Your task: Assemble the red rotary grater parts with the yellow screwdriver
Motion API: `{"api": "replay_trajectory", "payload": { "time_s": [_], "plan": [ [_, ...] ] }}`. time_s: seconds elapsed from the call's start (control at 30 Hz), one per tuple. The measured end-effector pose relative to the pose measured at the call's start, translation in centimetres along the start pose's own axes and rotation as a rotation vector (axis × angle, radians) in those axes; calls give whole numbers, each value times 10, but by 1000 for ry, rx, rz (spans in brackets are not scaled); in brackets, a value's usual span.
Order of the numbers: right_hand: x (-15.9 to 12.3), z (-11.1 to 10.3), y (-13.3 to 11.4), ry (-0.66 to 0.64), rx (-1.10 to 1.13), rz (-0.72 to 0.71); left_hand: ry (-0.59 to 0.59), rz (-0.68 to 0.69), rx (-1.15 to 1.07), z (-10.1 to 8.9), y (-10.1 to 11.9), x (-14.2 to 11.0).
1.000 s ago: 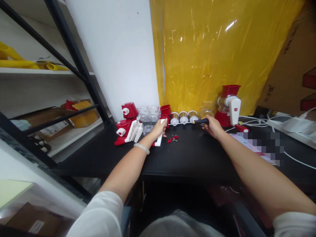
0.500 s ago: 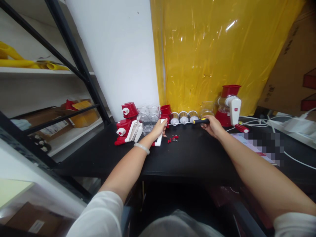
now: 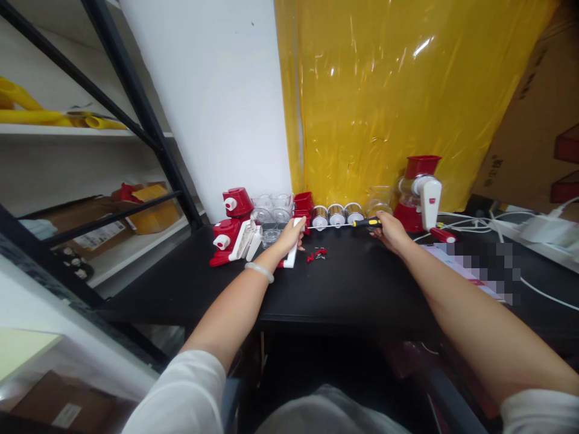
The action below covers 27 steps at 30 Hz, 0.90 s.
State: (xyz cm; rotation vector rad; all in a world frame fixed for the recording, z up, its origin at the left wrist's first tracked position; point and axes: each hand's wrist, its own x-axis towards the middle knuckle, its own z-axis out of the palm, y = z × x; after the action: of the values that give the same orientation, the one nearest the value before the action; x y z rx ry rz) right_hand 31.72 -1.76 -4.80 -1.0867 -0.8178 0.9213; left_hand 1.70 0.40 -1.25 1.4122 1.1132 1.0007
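My left hand [image 3: 289, 240] is closed around a white crank handle [image 3: 291, 259] with a red end, held upright just above the table. A screwdriver [image 3: 365, 223] with a black and yellow grip lies level in my right hand [image 3: 389, 230], fingers wrapped on the grip's end. Its long shaft runs left to the upper part of the crank handle; where the tip sits is too small to make out. Small red parts [image 3: 321, 252] and bits of metal lie on the black table [image 3: 344, 289] beneath the shaft.
Behind my hands stand several metal grater drums [image 3: 336, 215], clear plastic parts [image 3: 272, 211] and red hoppers [image 3: 303, 202]. Red grater bodies [image 3: 226, 232] and white handles [image 3: 248, 238] sit left. An assembled drum grater [image 3: 423, 193], cables [image 3: 470, 222] and a flat, partly blurred item [image 3: 446, 256] are right.
My right hand and the screwdriver have shifted very slightly to the left. My left hand and the crank handle stay in place.
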Motion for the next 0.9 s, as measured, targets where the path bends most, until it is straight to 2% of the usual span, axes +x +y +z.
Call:
{"api": "replay_trajectory", "payload": {
  "time_s": [0.33, 0.5, 0.63, 0.9],
  "plan": [
    [-8, 5, -12, 6, 181, 64, -9, 1, 0, 0, 0, -1],
    [-4, 3, -7, 40, 47, 88, 17, -21, 9, 0, 0, 3],
    [-2, 1, -3, 29, -74, 14, 17, -19, 19, 0, 1, 3],
    [-5, 4, -5, 57, -69, 17, 12, -13, 26, 0, 1, 0]
  ]
}}
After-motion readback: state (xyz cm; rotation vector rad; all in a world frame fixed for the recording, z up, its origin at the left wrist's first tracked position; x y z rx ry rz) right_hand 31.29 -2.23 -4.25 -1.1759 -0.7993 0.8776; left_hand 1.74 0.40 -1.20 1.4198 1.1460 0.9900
